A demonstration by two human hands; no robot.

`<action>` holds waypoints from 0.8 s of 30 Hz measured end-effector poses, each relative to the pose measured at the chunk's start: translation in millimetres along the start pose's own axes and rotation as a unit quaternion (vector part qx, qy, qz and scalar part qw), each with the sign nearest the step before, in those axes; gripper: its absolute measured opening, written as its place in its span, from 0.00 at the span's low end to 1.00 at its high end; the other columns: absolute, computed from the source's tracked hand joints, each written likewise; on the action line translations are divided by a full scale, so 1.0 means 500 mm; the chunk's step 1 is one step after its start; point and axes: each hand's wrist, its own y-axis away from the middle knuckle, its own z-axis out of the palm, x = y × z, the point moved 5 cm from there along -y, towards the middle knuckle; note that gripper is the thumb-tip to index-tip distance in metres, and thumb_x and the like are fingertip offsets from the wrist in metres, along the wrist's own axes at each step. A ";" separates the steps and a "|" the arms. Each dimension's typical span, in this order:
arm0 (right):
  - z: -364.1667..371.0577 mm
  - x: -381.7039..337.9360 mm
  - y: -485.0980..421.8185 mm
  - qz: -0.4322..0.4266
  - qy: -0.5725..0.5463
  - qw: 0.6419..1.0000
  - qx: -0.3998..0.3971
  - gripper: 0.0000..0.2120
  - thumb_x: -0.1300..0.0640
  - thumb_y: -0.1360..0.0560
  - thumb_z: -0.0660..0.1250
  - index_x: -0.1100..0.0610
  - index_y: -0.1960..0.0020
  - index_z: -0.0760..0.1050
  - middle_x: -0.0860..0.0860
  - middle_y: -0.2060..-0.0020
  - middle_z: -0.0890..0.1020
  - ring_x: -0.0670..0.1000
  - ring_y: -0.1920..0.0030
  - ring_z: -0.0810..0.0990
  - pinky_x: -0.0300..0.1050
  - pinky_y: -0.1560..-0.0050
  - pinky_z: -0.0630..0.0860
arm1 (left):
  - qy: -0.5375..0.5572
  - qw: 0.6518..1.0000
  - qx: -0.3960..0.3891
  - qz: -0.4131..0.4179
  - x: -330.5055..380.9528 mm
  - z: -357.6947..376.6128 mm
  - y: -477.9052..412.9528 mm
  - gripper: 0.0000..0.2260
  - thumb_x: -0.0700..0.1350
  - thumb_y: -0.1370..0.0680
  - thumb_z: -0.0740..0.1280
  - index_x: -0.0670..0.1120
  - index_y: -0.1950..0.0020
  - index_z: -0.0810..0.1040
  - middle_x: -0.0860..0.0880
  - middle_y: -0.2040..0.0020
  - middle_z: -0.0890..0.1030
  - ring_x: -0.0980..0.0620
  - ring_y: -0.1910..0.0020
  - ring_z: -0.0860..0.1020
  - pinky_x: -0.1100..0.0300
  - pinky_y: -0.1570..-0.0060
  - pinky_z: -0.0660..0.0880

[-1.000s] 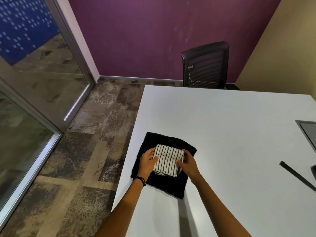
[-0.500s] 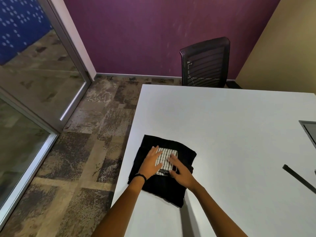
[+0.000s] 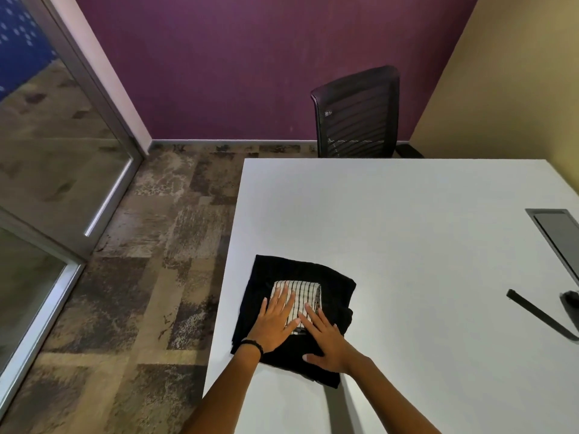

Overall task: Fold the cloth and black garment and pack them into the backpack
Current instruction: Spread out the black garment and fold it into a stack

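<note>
Head view: striped cloth (image 3: 305, 294), folded, stacked on folded black garment (image 3: 332, 285) at white table (image 3: 407, 214) corner. Left hand (image 3: 275, 322), right hand (image 3: 326, 338) press flat, fingers straight. Backpack unseen; packing outstanding.

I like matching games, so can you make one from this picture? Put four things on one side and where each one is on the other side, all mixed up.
Things
1. striped cloth
2. black garment
3. office chair
4. black wristband

Places
A. behind the white table, by the purple wall
B. worn just behind the left hand
C. lying straight on the white table
D. on the black garment, under the left hand and right hand

Pairs: 1-D, 2-C, 3-A, 4-B
</note>
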 end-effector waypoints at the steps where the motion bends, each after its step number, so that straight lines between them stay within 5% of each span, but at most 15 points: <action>1: -0.001 -0.005 -0.002 0.009 0.014 1.000 -0.011 0.44 0.47 0.25 0.65 0.49 0.25 0.34 0.48 0.26 0.32 0.55 0.26 0.32 0.68 0.30 0.46 | 0.000 1.000 -0.008 -0.007 -0.004 -0.001 0.000 0.48 0.75 0.43 0.19 0.48 0.31 0.28 0.50 0.27 0.29 0.50 0.25 0.34 0.48 0.30 0.32; 4: -0.004 -0.010 -0.011 0.030 0.032 0.999 -0.022 0.47 0.53 0.26 0.68 0.50 0.25 0.33 0.48 0.26 0.32 0.56 0.26 0.32 0.67 0.30 0.47 | 0.004 0.999 -0.031 -0.019 -0.009 -0.003 0.002 0.50 0.77 0.46 0.23 0.51 0.30 0.28 0.51 0.26 0.31 0.50 0.25 0.34 0.40 0.31 0.33; 10: -0.001 -0.010 -0.026 0.028 0.022 0.999 -0.021 0.48 0.59 0.26 0.68 0.47 0.26 0.33 0.47 0.27 0.31 0.56 0.26 0.31 0.67 0.29 0.47 | 0.014 0.998 -0.062 0.009 -0.039 0.015 0.016 0.55 0.83 0.47 0.45 0.59 0.29 0.29 0.56 0.30 0.25 0.49 0.29 0.27 0.35 0.33 0.33; 14: 0.008 -0.008 -0.029 0.020 0.023 1.000 0.005 0.48 0.59 0.26 0.68 0.46 0.27 0.32 0.46 0.28 0.30 0.56 0.27 0.31 0.65 0.28 0.46 | 0.002 0.998 -0.062 0.006 -0.042 0.012 0.023 0.52 0.75 0.35 0.61 0.57 0.27 0.31 0.54 0.27 0.28 0.47 0.27 0.29 0.36 0.34 0.32; 24: 0.006 -0.014 -0.047 0.024 0.035 0.999 0.010 0.48 0.61 0.27 0.69 0.48 0.27 0.33 0.46 0.29 0.30 0.52 0.30 0.29 0.63 0.26 0.47 | 0.012 0.999 -0.052 -0.001 -0.050 0.009 0.028 0.50 0.73 0.33 0.61 0.57 0.27 0.31 0.55 0.29 0.26 0.49 0.29 0.27 0.36 0.33 0.33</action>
